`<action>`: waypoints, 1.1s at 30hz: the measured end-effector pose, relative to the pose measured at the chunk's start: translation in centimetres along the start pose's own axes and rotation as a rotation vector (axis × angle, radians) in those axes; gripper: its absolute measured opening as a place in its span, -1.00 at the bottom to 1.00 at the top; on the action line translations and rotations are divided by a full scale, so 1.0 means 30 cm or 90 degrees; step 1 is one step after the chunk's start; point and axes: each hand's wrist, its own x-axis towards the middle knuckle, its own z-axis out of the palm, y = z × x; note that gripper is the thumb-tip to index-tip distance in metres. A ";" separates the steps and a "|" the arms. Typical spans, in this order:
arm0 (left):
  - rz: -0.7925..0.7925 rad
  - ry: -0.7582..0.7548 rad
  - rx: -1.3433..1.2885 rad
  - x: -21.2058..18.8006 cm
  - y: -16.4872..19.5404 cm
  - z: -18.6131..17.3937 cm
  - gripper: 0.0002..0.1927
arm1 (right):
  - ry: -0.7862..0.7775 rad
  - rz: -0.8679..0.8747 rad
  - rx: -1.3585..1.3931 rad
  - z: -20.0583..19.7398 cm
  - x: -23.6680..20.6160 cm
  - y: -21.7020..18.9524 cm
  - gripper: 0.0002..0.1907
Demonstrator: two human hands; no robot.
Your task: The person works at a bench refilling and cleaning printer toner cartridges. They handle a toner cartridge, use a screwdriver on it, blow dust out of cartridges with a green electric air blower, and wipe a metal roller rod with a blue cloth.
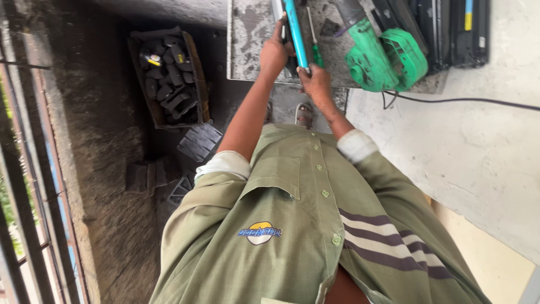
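My left hand (274, 54) grips a long cyan roller (296, 31) near its middle, with a grey metal strip alongside it. My right hand (316, 84) is closed around the roller's near end, at the front edge of a dusty, stained worktop (250, 34). A thin screwdriver with a green handle (316, 48) lies on the worktop just right of the roller. Both forearms reach out from the rolled sleeves of my olive shirt.
A green electric blower (385, 56) sits on the worktop to the right, its black cord (461, 100) trailing along the pale wall. Several black cartridges (444, 28) lie beyond it. A crate of black parts (169, 79) stands on the dark floor at left, with loose black pieces (197, 141) nearby. A sandalled foot (304, 114) shows below the worktop.
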 end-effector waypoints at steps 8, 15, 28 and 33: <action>-0.019 -0.013 0.075 0.010 0.003 0.009 -0.03 | -0.020 -0.009 0.020 -0.024 -0.009 -0.031 -0.65; -0.068 -0.047 0.059 0.020 0.010 0.000 -0.09 | -0.362 0.293 0.692 -0.076 0.052 -0.051 -0.61; -0.021 -0.026 0.080 0.019 0.009 0.008 -0.04 | -0.203 0.126 0.340 -0.043 0.029 -0.091 -0.49; -0.014 -0.026 0.053 0.019 0.005 0.010 -0.06 | -0.287 0.155 0.503 -0.034 0.028 -0.038 -0.49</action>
